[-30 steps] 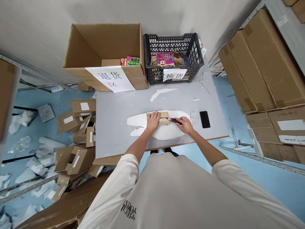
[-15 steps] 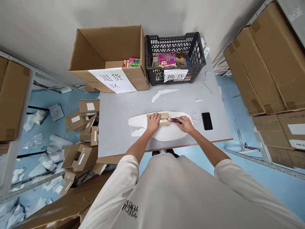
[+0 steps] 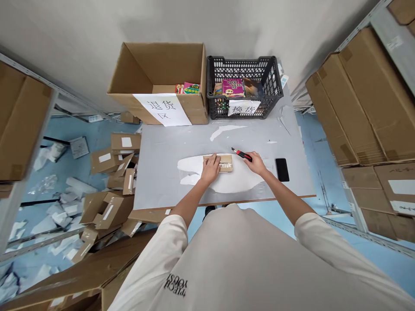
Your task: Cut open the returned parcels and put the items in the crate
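Note:
A small cardboard box with clear, shiny tape along its middle lies on a white sheet on the table. My left hand is over the box's left end, with its fingers holding it down and hiding that part. To the right, my right hand grips a red and black box cutter. The cutter's blade points up and left, apart from the box. Just right of this hand, a black phone rests on the table.
At the back of the grey table stand a large open carton and a black plastic crate, both with books inside. Opened boxes and paper scraps litter the floor at left. Stacked cartons line the right side.
My right hand has drawn the box cutter away from the small box, upward and slightly right. The left hand still holds the box. The whole view has shifted a little.

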### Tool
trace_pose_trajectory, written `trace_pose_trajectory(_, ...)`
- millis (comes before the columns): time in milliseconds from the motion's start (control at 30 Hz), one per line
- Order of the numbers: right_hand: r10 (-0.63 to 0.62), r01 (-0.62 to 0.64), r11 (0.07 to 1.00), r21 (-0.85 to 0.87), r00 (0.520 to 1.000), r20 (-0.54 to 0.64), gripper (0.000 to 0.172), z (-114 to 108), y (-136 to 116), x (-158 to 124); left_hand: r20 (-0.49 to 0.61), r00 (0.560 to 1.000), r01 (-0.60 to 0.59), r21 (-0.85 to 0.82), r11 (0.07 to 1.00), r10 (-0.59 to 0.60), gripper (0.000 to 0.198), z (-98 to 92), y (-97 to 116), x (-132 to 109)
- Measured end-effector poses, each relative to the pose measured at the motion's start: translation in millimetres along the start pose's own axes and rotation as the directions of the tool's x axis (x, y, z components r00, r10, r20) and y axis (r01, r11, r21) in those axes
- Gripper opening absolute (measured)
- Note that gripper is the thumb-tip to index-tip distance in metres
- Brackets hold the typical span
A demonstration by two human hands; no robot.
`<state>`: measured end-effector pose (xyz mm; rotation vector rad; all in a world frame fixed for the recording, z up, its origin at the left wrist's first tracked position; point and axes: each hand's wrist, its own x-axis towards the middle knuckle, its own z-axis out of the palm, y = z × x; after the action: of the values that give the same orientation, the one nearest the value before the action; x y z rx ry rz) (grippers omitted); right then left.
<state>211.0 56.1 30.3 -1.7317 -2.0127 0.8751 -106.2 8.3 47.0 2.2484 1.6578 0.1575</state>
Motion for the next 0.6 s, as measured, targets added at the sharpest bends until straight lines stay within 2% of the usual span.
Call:
trace_pose_trajectory(100, -0.014, 0.008, 0.994, 0.105, 0.999, 0.052, 0.044, 12, -28, 23, -0.026, 0.999, 0.025, -0.002, 1.0, -0.025, 0.05, -2.1, -2, -23)
trace_pose_trajectory(200, -0.037, 0.008, 0.979, 0.202, 0.989, 0.141, 0.04, 25, -53, 40, 0.02, 0.999, 0.038, -0.011, 0.999, -0.037, 0.047, 1.9, -8, -46)
trace_pose_trajectory(300, -0.042, -0.018, 0.965, 0.261, 0.974, 0.223, 0.036, 35, -68, 46, 0.061, 0.998, 0.022, -0.036, 0.999, -0.02, 0.05, 8.8, -14, -60)
trace_pose_trajectory(400, -0.005, -0.06, 0.963, 0.264, 0.971, 0.237, 0.035, 41, -70, 41, 0.044, 0.999, 0.024, -0.062, 0.998, -0.021, 0.053, 13.6, -18, -61)
trace_pose_trajectory(500, 0.103, -0.158, 0.955, 0.251, 0.971, 0.217, 0.031, 46, -68, 26, 0.0, 0.999, 0.048, -0.109, 0.993, -0.049, 0.05, 13.9, -20, -52)
trace_pose_trajectory(600, 0.212, -0.29, 0.892, 0.347, 0.946, 0.246, 0.028, 56, -73, 5, -0.045, 0.997, 0.054, -0.176, 0.983, -0.062, 0.046, 9.9, -25, -38)
